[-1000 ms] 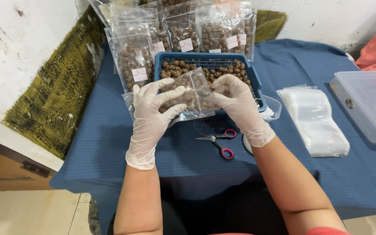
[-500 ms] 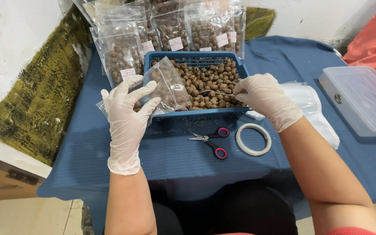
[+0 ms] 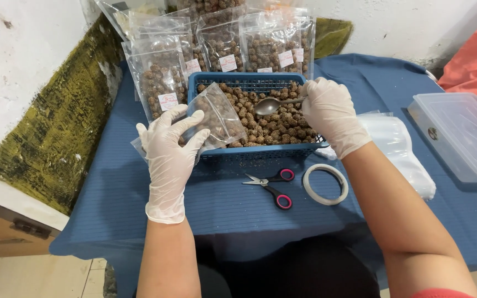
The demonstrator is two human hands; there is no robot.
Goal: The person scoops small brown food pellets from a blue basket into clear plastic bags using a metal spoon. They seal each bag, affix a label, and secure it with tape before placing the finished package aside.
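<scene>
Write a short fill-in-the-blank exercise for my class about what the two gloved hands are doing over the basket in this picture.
1. The right hand holds a metal ____ over the blue basket.
2. The left hand holds a clear plastic ____ partly filled with brown beads.
3. The scissors on the blue cloth have ____ handles.
4. The ring of tape lies to the ____ of the scissors.

Missing words: spoon; bag; pink; right

Single head-worn view, looking steeply down and forward from close above the blue tabletop (image 3: 139, 209), facing the white wall; both forearms entering from the bottom edge.
</scene>
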